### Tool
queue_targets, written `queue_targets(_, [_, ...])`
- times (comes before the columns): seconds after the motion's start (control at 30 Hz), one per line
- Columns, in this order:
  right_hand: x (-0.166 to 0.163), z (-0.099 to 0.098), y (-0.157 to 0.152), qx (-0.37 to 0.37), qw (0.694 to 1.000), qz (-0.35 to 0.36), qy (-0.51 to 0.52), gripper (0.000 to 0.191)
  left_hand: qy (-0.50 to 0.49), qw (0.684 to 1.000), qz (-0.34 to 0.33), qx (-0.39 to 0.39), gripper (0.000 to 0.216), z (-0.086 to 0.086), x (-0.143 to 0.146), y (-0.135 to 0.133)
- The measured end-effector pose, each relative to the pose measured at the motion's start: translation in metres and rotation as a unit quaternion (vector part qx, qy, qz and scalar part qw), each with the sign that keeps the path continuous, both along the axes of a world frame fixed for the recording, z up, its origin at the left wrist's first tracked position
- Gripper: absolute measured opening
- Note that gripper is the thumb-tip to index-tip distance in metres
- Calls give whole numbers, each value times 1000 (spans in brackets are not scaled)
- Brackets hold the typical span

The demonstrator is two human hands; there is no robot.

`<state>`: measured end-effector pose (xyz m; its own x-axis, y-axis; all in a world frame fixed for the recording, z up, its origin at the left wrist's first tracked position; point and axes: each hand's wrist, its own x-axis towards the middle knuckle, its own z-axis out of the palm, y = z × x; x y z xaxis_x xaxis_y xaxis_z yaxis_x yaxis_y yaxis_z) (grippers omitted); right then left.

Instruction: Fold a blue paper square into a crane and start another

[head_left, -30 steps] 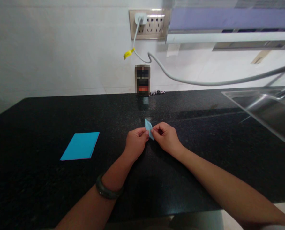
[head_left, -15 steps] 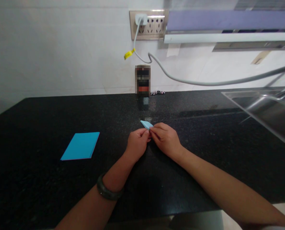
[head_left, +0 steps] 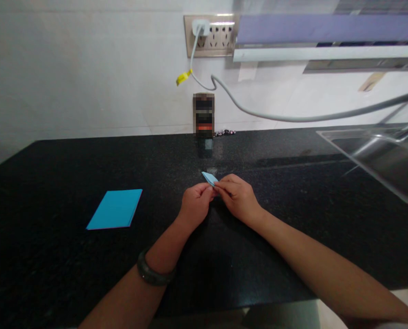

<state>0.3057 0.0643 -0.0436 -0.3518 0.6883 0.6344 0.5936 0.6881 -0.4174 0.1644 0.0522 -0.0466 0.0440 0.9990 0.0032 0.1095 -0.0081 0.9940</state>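
Note:
Both hands meet over the middle of a black stone counter (head_left: 53,269). My left hand (head_left: 196,206) and my right hand (head_left: 237,197) are closed in pinches on a small folded piece of light blue paper (head_left: 209,178). Only its pointed far tip shows above the fingers; the rest is hidden between them. A dark band circles my left wrist. A stack of blue paper sheets (head_left: 115,209) lies flat on the counter to the left, well apart from the hands.
A small dark object (head_left: 204,118) stands against the wall straight ahead, with a few beads (head_left: 225,133) beside it. A wall socket (head_left: 210,35) holds a white plug with a grey cable (head_left: 293,118) running right. A steel sink (head_left: 378,157) sits at the right.
The folded paper stood upright between my fingers a second ago; it now lies tilted down and flatter, with less of it showing. The hands have stayed in place.

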Motion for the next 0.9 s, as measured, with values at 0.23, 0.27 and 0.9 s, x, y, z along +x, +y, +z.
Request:
queue_targets(0.23, [0,2,-1,-5,1000,2,-5,20,94,995,-11,39,28,0,-2,0])
queue_targets(0.27, [0,2,-1,-3,1000,-2,-11,20,110,993,-10,46,28,-1,-3,0])
queue_targets(0.9, [-2,4,-1,-66,995,-74,-25,10,268,957,-7,112,30,10,2,-7])
